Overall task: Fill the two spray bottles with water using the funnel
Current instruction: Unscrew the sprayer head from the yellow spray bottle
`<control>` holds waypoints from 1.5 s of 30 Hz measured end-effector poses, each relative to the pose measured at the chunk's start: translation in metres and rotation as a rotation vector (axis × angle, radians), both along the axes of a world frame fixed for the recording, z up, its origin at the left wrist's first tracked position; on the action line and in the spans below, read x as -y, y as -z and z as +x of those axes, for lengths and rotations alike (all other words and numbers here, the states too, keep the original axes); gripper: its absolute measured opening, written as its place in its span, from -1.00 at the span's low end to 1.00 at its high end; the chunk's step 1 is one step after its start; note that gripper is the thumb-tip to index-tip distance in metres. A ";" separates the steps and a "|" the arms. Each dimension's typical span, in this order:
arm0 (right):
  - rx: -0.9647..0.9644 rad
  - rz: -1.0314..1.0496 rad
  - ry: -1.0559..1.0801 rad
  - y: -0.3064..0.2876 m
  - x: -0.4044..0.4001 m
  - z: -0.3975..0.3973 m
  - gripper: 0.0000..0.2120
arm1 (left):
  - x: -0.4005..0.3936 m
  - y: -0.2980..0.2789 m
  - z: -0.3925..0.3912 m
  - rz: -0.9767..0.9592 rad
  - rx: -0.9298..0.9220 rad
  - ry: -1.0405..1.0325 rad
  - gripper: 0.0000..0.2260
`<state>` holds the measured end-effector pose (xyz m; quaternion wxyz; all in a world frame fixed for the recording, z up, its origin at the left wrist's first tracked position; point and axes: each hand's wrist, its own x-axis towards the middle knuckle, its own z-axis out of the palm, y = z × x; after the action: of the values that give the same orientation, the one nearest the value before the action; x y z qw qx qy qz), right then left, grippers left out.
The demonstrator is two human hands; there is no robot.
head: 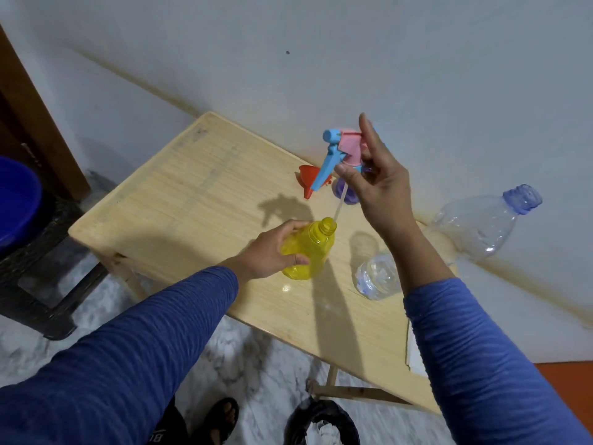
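My left hand (pixel 272 250) grips the yellow spray bottle (pixel 309 252) on the wooden table (pixel 179 194); its neck is uncapped. My right hand (pixel 375 184) holds the pink and blue spray head (pixel 340 150) above it, and the thin dip tube (pixel 338 210) reaches down to the bottle's mouth. Behind my right hand stands a purple spray bottle (pixel 348 195), mostly hidden. A red funnel (pixel 313 184) lies on its side beside it. A large clear water bottle (pixel 481 226) with a blue neck stands uncapped at the right.
A smaller clear bottle (pixel 378 277) stands by my right forearm. A blue tub (pixel 17 200) sits on a dark stool (pixel 41 284) to the left. The table stands against a pale wall (pixel 353 59). A black bin (pixel 321 423) is on the floor below.
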<state>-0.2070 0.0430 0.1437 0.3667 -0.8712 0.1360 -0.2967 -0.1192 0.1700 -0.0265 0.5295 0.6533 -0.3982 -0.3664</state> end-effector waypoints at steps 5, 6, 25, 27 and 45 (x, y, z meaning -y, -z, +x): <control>0.041 -0.015 0.023 -0.027 0.016 0.025 -0.38 | 0.000 -0.001 -0.001 0.046 0.018 -0.012 -0.33; 0.046 -0.024 0.022 -0.033 0.019 0.030 -0.38 | -0.001 -0.001 -0.001 0.049 0.022 -0.014 -0.32; -0.744 -0.058 -0.069 0.118 0.082 0.043 -0.44 | 0.004 -0.001 -0.003 0.116 0.071 -0.081 -0.35; -0.743 -0.006 -0.052 0.130 0.084 0.044 -0.43 | 0.005 -0.003 -0.003 0.152 0.064 -0.080 -0.35; -0.362 0.226 0.334 0.143 0.101 0.101 -0.47 | 0.001 -0.010 0.000 0.192 0.064 -0.038 -0.38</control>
<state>-0.1059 -0.0584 0.0010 0.3773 -0.8292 0.3732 -0.1755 -0.1188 0.1692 -0.0162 0.4583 0.7198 -0.3655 -0.3719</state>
